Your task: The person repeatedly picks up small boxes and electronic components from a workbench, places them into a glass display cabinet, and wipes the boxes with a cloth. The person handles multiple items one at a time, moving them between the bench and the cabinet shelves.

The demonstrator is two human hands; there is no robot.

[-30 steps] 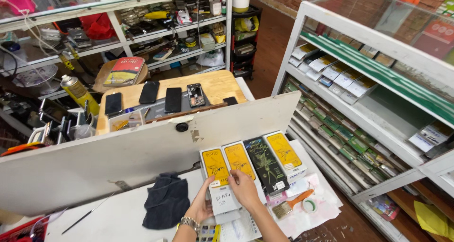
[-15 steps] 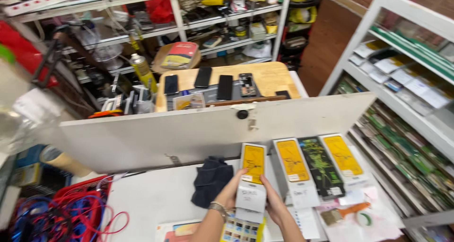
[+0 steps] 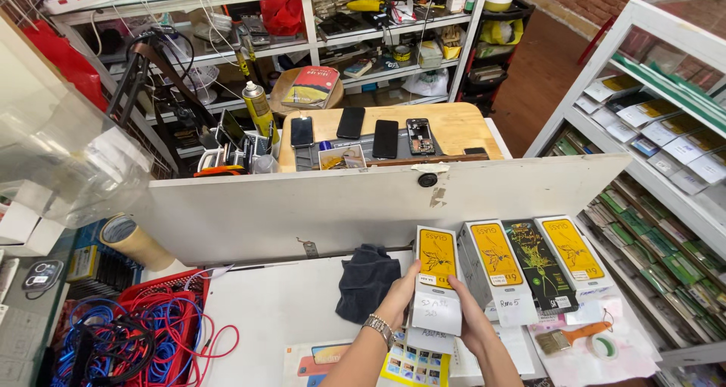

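Over on the left a red basket (image 3: pixel 162 292) full of blue and red cables (image 3: pixel 132 334) sits on the white counter (image 3: pixel 276 311), and a dark cloth (image 3: pixel 367 281) lies bunched just beside the person's left hand (image 3: pixel 397 300), which has a metal watch (image 3: pixel 376 328) on its wrist. That hand and the right hand (image 3: pixel 469 319) have their fingers curled round the lower sides of a yellow-fronted white box (image 3: pixel 437 277), holding it upright near the counter's back panel. To the right stand three more boxes (image 3: pixel 537 262) in a row, with a small brush (image 3: pixel 563 339) and a roll of tape (image 3: pixel 603 347) lying just in front of them.
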